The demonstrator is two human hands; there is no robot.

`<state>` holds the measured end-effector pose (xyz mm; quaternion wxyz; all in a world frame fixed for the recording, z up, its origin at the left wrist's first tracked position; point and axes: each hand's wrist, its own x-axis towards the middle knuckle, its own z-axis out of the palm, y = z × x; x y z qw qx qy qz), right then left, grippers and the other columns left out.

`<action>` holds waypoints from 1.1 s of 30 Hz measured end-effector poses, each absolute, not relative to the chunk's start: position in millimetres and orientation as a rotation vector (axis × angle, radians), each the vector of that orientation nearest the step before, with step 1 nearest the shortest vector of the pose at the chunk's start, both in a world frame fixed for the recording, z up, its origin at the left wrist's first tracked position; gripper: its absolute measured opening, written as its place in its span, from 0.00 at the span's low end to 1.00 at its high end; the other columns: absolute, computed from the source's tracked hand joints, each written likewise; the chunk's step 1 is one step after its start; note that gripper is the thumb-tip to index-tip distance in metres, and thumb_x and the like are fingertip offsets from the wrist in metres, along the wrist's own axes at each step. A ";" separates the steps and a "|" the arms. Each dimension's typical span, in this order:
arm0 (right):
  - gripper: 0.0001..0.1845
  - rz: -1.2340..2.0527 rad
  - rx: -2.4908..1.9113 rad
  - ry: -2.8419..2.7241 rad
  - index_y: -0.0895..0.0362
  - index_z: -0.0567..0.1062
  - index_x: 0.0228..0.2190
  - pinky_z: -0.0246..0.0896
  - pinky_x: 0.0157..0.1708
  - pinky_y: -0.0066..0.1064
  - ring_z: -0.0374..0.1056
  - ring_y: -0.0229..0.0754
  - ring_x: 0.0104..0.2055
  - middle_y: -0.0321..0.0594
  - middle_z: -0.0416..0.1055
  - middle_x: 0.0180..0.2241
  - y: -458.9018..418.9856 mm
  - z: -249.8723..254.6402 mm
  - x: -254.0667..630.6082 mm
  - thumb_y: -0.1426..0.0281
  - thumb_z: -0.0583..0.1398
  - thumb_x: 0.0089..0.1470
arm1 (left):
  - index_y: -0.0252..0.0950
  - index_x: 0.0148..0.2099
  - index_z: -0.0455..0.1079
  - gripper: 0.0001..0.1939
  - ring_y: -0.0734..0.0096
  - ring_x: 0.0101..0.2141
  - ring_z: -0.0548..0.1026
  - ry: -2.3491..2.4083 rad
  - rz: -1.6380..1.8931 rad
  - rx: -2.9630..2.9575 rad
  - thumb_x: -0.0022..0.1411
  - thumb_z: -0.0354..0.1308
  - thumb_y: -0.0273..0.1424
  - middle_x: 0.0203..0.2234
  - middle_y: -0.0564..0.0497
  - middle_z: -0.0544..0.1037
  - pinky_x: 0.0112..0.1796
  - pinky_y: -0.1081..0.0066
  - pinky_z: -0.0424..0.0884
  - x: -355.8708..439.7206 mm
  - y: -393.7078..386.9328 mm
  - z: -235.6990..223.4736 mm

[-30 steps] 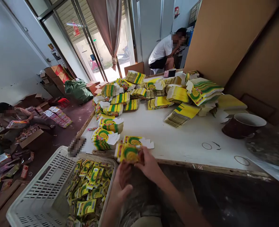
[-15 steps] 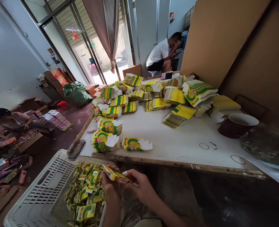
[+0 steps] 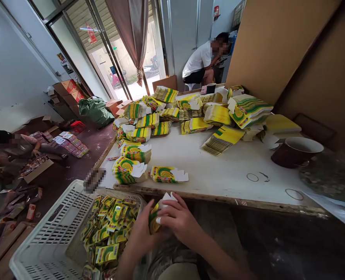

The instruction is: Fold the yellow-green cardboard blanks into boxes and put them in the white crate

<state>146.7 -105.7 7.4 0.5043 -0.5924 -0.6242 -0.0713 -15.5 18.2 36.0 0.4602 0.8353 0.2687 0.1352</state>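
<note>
A small yellow and green carton [image 3: 154,221] is between my hands, just off the table's front edge, its white flaps standing up. My left hand [image 3: 145,229] is closed around its left side, slightly blurred. From the right, my right hand [image 3: 178,219] grips the carton near the flaps, with white tips on some fingers. Below and left, a white plastic basket [image 3: 48,229] holds many small yellow-green cartons [image 3: 106,252]. Directly ahead on the table lie a short stack of flat cartons [image 3: 168,174] and a taller stack [image 3: 128,170] to its left.
More carton stacks [image 3: 194,125] cover the far part of the white table [image 3: 219,175]. A dark mug [image 3: 295,152] and rubber bands [image 3: 252,177] are at the right. One person [image 3: 200,60] sits beyond the table, another person [image 3: 17,147] sits among boxes on the left floor.
The carton has turned from lying flat to being tilted up, with its white flaps now showing. My right hand has come over it, and my left hand has shifted right.
</note>
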 end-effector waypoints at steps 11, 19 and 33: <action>0.39 1.351 -0.945 -0.523 0.57 0.74 0.52 0.58 0.58 0.49 0.70 0.55 0.55 0.48 0.76 0.49 -95.9 -16.9 138.0 0.48 0.69 0.43 | 0.39 0.59 0.58 0.35 0.55 0.50 0.73 0.606 0.409 2.139 0.49 0.64 0.25 0.53 0.42 0.71 0.49 0.58 0.71 1.7 -14.1 7.2; 0.39 1.010 -1.238 -0.872 0.55 0.64 0.62 0.50 0.63 0.51 0.59 0.56 0.64 0.50 0.65 0.61 -99.4 -14.3 123.3 0.52 0.62 0.54 | 0.38 0.57 0.54 0.33 0.59 0.37 0.76 0.645 0.270 2.057 0.49 0.59 0.23 0.39 0.46 0.75 0.37 0.63 0.73 4.9 -9.7 4.7; 0.23 0.600 -1.438 -1.352 0.52 0.74 0.53 0.63 0.57 0.38 0.62 0.50 0.63 0.47 0.49 0.69 -105.4 -8.6 140.7 0.77 0.56 0.57 | 0.37 0.56 0.65 0.29 0.55 0.46 0.76 0.745 0.732 2.269 0.50 0.59 0.22 0.46 0.42 0.76 0.47 0.56 0.74 -20.8 -1.5 -20.1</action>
